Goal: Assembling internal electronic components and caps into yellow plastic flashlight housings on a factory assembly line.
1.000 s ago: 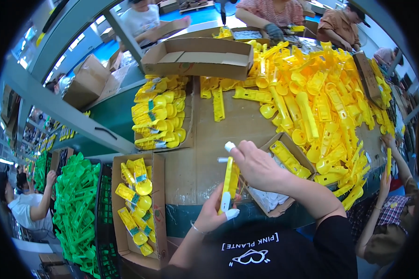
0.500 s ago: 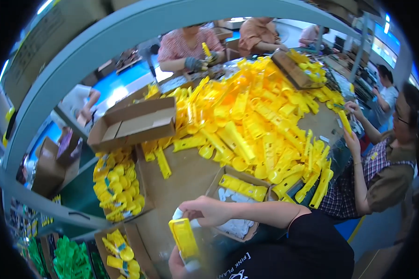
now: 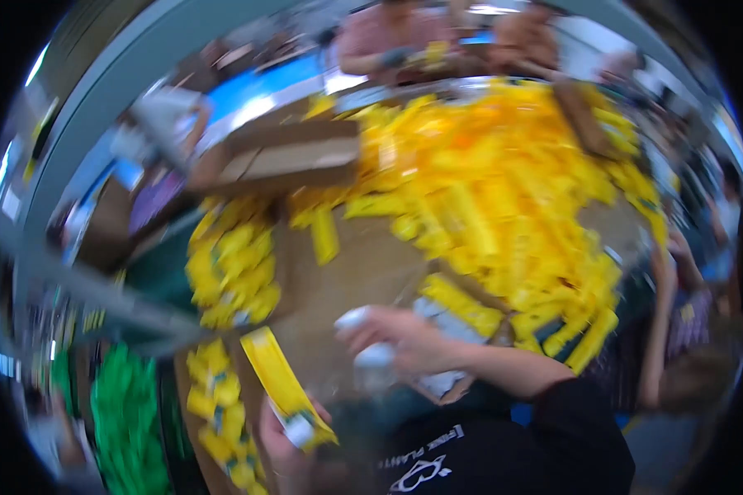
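Observation:
My left hand [image 3: 279, 436] grips the lower end of a long, narrow yellow plastic piece [image 3: 272, 371], its thumb in a white cover pressed on the piece. The piece tilts with its far end to the upper left, over the edge of a carton. My right hand [image 3: 417, 340] is to the right, apart from the piece, with white covers on two fingertips. Those fingertips are spread with nothing visible between them, though motion blurs them. Just beside and partly under that hand is a small box of white pieces [image 3: 442, 318], with a yellow piece [image 3: 462, 304] across it.
A large heap of yellow plastic pieces [image 3: 470, 190] covers the table's far side. An open cardboard box [image 3: 289, 169] stands at the back left. Cartons of yellow pieces [image 3: 235, 264] and green pieces [image 3: 128, 412] line the left. Co-workers sit at the far side and right.
The view has swung left and blurred. My hands have parted: the left has carried the yellow piece to the left, and the right has come off it.

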The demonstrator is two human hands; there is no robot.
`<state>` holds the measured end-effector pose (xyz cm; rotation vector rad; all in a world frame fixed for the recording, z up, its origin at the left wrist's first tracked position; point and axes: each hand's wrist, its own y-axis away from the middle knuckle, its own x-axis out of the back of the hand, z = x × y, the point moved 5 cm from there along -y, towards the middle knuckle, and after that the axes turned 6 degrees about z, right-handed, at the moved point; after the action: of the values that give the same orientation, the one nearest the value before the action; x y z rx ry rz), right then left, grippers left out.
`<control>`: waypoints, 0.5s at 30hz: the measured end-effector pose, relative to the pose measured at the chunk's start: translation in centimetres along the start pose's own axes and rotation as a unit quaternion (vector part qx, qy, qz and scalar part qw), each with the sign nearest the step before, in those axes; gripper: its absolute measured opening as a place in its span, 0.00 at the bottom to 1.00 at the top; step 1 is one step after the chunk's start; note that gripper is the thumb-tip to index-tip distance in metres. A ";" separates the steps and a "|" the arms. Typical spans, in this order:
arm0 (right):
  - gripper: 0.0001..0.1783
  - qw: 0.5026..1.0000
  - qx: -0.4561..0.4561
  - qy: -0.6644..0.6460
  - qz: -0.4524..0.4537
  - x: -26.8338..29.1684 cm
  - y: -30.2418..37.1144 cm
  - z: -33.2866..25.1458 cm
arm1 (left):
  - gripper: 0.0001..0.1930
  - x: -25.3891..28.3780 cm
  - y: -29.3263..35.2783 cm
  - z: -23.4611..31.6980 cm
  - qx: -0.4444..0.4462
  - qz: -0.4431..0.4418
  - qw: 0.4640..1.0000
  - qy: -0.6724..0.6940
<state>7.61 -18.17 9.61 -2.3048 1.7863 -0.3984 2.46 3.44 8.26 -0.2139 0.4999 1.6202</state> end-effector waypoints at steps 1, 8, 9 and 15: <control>0.22 0.996 -0.023 0.078 0.024 1.6 0.4 -0.4 | 0.29 2.0 -0.3 2.3 -0.016 0.077 0.997 0.004; 0.15 0.961 -0.068 0.092 0.251 10.4 7.4 1.5 | 0.29 17.8 5.1 12.3 -0.331 0.408 0.843 -0.114; 0.15 0.965 -0.067 0.085 0.239 9.5 6.9 1.6 | 0.28 21.0 5.2 11.6 -0.341 0.439 0.822 -0.124; 0.12 0.989 -0.055 0.082 0.109 3.8 4.1 0.1 | 0.28 23.8 -0.3 4.6 -0.188 0.383 0.896 -0.123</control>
<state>4.81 -22.90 8.61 -2.1695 2.1658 -0.4751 0.57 26.80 2.19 -0.0932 0.0479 2.4795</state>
